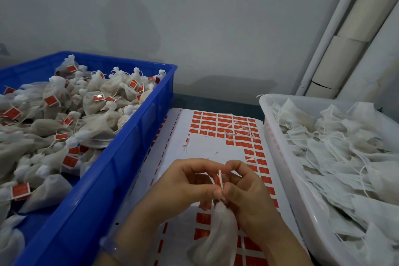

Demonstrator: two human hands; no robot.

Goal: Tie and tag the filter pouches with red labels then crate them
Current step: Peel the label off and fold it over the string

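Blue crate (103, 190) holds tagged pouches (95, 103), white tray (276, 142) untagged pouches (345, 147).

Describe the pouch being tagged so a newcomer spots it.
A sheet of red labels lies between the blue crate and the white basket. Over its near end, left hand and right hand pinch one white pouch by its string. It alone sits in neither container.
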